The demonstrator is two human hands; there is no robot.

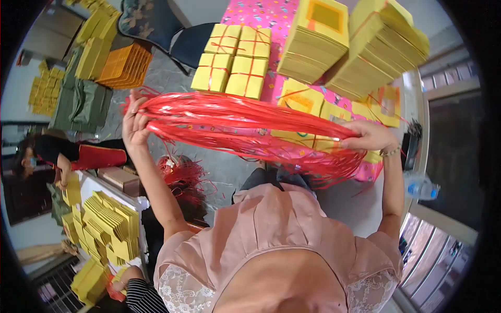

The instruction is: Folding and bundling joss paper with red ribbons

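Note:
A long bundle of shiny red plastic strips [235, 109] is stretched across in front of me, between my two hands. My left hand [136, 121] is closed round its left end, with short ends sticking out past the fist. At the other end, my right hand [369, 138] grips the strips between thumb and fingers, and loose ends fan out below it. Beyond the bundle, on a pink patterned tablecloth [276, 13], lie several yellow paper stacks [232, 62] tied with red strip. More yellow paper lies partly hidden behind the strips.
Tall yellow paper piles [318, 41] stand at the table's far right. A heap of red strips [180, 177] lies low at left, near an orange crate [125, 65] and a dark chair [193, 44]. Co-workers handle yellow paper at a white table [136, 201]. A plastic bottle [421, 188] is at right.

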